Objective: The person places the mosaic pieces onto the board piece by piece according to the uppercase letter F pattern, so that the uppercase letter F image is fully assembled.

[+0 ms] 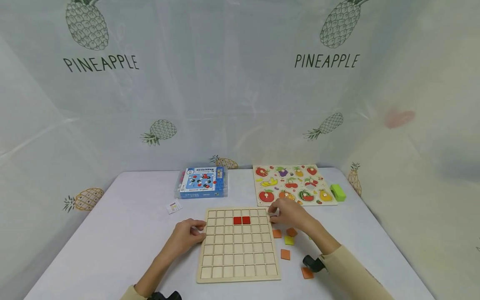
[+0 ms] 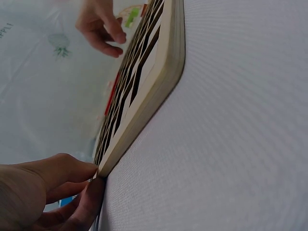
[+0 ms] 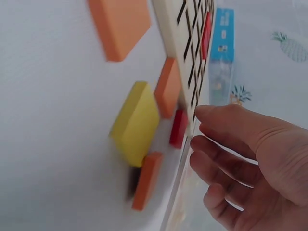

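A pale wooden grid board [image 1: 238, 249] lies flat, with two red square tiles [image 1: 241, 220] side by side in its upper cells. My left hand [image 1: 186, 234] pinches the board's left edge between thumb and fingers, as the left wrist view shows. Close to the upper right corner is my right hand [image 1: 290, 214], fingers loosely bent and apart, with nothing seen between them. The right wrist view shows a loose red tile [image 3: 178, 128] beside the board's edge, just short of those fingertips. Around it lie an orange tile [image 3: 168, 89] and a yellow tile [image 3: 137, 122].
More orange tiles [image 1: 285, 254] are scattered right of the board, one [image 1: 307, 273] under the right wrist's camera. Behind stand a blue boxed set [image 1: 202, 183] and a fruit puzzle board [image 1: 275, 189], with a green block [image 1: 338, 192] beside it. A small printed card [image 1: 174, 206] lies left.
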The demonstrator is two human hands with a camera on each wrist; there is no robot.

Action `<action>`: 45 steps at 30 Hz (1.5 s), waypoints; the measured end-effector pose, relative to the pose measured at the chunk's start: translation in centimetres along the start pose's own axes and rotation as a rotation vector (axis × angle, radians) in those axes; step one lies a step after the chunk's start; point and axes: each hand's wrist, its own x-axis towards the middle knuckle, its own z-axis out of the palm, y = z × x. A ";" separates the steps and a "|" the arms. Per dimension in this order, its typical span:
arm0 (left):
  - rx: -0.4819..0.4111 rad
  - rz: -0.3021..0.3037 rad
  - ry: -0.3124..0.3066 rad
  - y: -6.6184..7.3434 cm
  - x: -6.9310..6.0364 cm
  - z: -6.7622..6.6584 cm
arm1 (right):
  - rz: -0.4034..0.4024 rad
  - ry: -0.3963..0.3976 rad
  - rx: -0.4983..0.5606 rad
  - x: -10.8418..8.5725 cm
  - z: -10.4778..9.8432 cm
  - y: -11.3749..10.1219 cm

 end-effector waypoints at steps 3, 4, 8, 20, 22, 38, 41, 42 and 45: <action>0.003 -0.001 0.001 0.0 0.0 0.0 | 0.002 -0.010 0.015 -0.4 -0.1 0.4; 0.003 -0.003 0.001 0.1 0.1 0.0 | 0.010 -0.016 0.020 -0.5 -0.1 0.5; 0.001 -0.011 -0.001 0.3 0.1 -0.1 | 0.055 -0.032 0.042 -1.0 0.0 1.1; -0.010 -0.006 0.003 0.4 0.0 -0.2 | 0.029 -0.006 0.040 -1.3 0.2 2.0; -0.015 -0.010 0.004 0.3 0.0 -0.2 | 0.017 -0.002 0.034 -1.4 0.2 2.0; -0.005 -0.005 0.007 0.2 0.0 0.0 | 0.046 0.000 0.022 -1.3 0.2 2.0; -0.007 -0.009 0.009 0.2 -0.1 0.0 | 0.054 0.003 0.021 -1.3 0.1 2.0; -0.007 -0.010 0.010 0.2 -0.1 0.0 | 0.054 0.003 0.022 -1.3 0.1 1.9; -0.009 -0.010 0.010 0.1 -0.1 0.0 | 0.045 0.004 0.025 -1.2 0.0 1.8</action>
